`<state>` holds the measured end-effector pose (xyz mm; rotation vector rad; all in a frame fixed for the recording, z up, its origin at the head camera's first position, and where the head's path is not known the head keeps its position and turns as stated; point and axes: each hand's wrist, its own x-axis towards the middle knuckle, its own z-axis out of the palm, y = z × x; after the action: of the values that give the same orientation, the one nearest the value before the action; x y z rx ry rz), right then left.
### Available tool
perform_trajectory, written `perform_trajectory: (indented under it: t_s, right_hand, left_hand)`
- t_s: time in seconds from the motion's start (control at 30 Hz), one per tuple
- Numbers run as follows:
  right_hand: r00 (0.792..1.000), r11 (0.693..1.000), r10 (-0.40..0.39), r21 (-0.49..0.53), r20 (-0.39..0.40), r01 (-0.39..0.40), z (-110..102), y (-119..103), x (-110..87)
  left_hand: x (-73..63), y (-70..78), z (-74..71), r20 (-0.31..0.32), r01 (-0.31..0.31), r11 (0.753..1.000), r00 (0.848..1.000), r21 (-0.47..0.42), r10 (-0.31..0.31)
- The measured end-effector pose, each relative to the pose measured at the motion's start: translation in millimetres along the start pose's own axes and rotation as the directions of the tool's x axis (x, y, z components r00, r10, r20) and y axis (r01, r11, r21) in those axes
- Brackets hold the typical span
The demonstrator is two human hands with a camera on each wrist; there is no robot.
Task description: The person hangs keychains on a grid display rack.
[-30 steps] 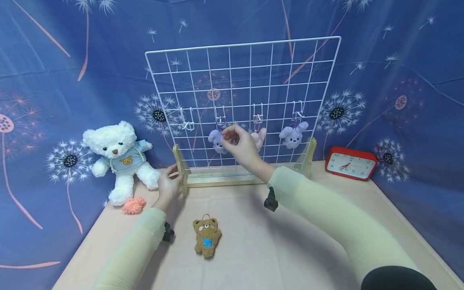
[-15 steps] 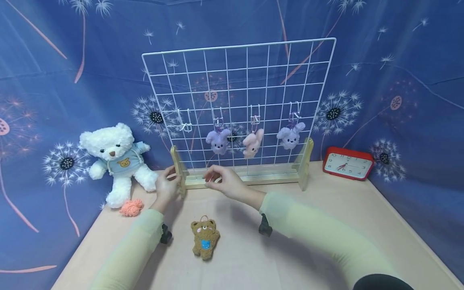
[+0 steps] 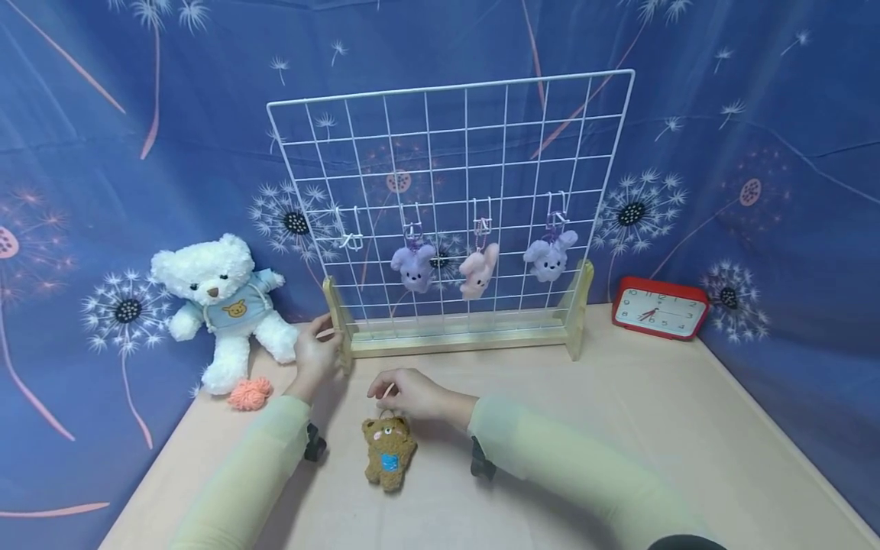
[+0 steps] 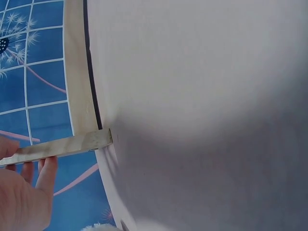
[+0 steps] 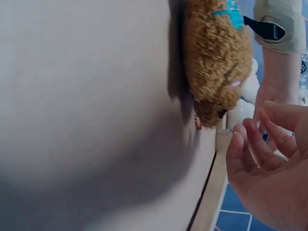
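Note:
My left hand (image 3: 318, 355) grips the left wooden foot (image 4: 72, 146) of a white wire grid rack (image 3: 450, 88), thumb on one side and fingers on the other. A brown plush bear charm (image 3: 389, 457) with a blue patch lies on the table, its thin hanging loop toward the rack. Just above that loop hovers my right hand (image 3: 415, 393), fingers loosely bent and holding nothing. In the right wrist view, its fingertips are apart from the bear. Two purple plush charms (image 3: 415, 269) (image 3: 550, 258) and a pink one (image 3: 479, 273) hang from the rack; a white hook (image 3: 352, 241) at left carries no charm.
A white teddy bear (image 3: 230, 305) in a blue top sits left of the rack, with a coral yarn bundle (image 3: 250, 394) by its foot. On the right stands a red clock (image 3: 661, 308). A blue dandelion-print cloth hangs behind.
My right hand has come down from in front of the hanging charms to the brown bear's loop. The left hand keeps its place on the rack's foot.

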<state>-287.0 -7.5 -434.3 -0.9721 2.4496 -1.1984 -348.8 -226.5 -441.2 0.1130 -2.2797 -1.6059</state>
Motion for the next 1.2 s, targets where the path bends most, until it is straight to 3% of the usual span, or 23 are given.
perform_trajectory:
  t_s: [0.27, 0.77, 1.2]
  right_hand:
    - [0.999, 0.999, 0.032, -0.037, -0.002, -0.032, 12, 7, 1.4]
    - [0.989, 0.987, 0.127, -0.092, -0.081, -0.135, 27, 22, 8.0]
    - [0.979, 0.970, 0.166, -0.159, -0.119, -0.183, 28, 26, 12.6]
  left_hand:
    - [-0.9, 2.3, -0.4, 0.000, -0.006, 1.000, 1.000, 0.016, 0.006]
    - [-0.5, 1.5, 0.8, -0.020, 0.001, 1.000, 1.000, 0.005, -0.001]
    - [0.7, 2.6, -0.1, -0.016, 0.002, 1.000, 1.000, 0.002, -0.002]
